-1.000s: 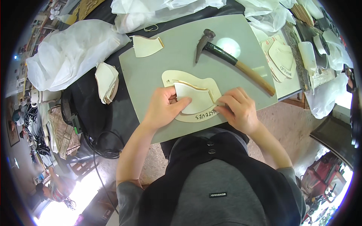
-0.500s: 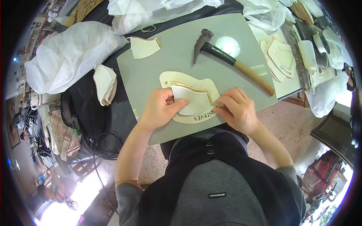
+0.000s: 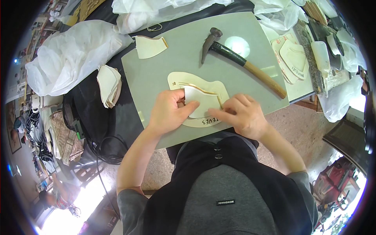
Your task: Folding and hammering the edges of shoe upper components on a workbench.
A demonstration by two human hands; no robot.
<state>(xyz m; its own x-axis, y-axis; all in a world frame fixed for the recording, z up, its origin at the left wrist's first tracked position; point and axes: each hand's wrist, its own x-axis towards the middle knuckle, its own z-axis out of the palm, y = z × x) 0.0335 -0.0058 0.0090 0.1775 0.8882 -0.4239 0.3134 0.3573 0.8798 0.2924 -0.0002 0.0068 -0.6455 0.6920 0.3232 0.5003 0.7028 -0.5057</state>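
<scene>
Right hand (image 3: 243,114) shifted leftward, white piece (image 3: 201,102) between both hands (image 3: 168,111).

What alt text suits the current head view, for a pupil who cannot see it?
A person's left hand pinches a small white piece over a larger cream sheet on a grey-green board, with the right hand at the piece's right side. A wood-handled hammer lies beyond the right hand, and another pale piece near the far left corner.

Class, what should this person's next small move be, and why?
Probably press lightly with the right hand, steadying the white, curve-edged sheet on the cream, rounded template: the left hand pinches the sheet's left side, while the right hand seems to touch its lower right.
</scene>
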